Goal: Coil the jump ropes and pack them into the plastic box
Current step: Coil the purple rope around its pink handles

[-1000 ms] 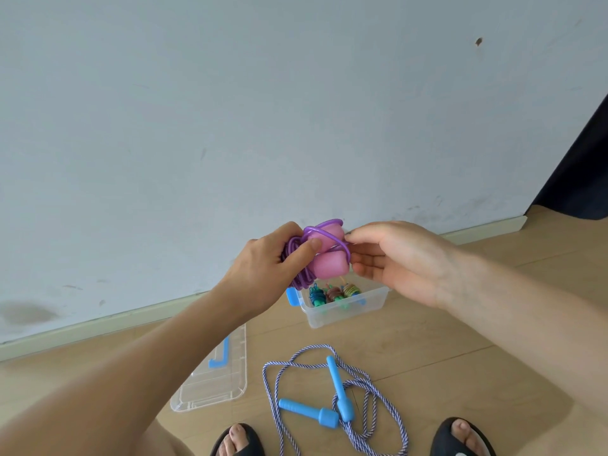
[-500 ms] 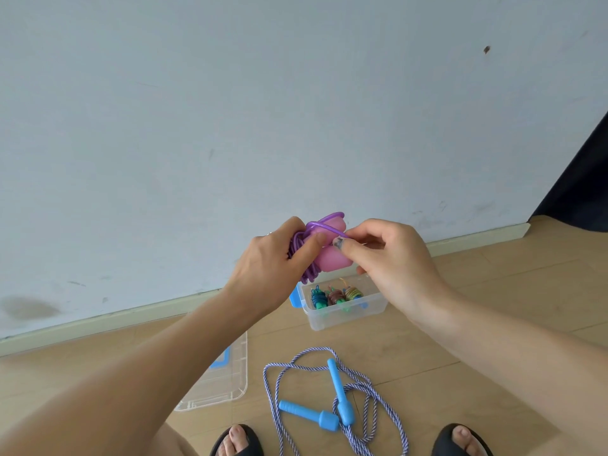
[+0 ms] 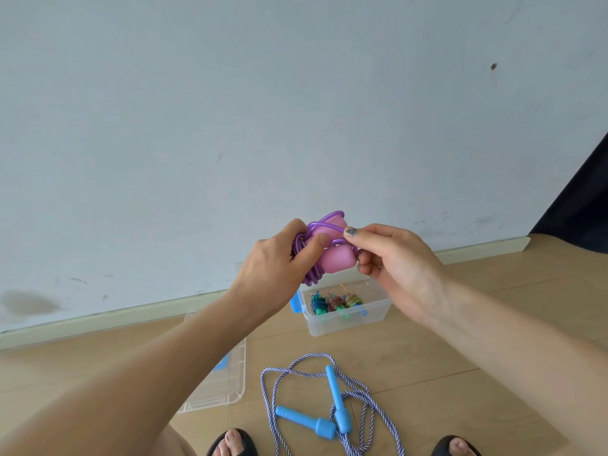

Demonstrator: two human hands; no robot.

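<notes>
Head view: left hand (image 3: 276, 268) grips the coiled purple jump rope (image 3: 324, 250) above the plastic box (image 3: 345, 319), probably to keep loops from springing loose, while right hand (image 3: 391, 258) pinches a loop. Blue-handled jump rope (image 3: 329, 403) lies uncoiled on the near floor.

Purple rope (image 3: 324, 225): glossy, translucent plastic tubing; its pink handles (image 3: 339, 262) smooth, semi-matt plastic. Box (image 3: 348, 320): clear, shiny plastic with blue clips; lid (image 3: 227, 386) the same. Floor rope (image 3: 362, 396): braided blue-white cord, matt; handles (image 3: 304, 421) matt blue plastic. Floor (image 3: 477, 340): smooth pale wood-look boards. Wall (image 3: 230, 110): matt, scuffed paint.
</notes>
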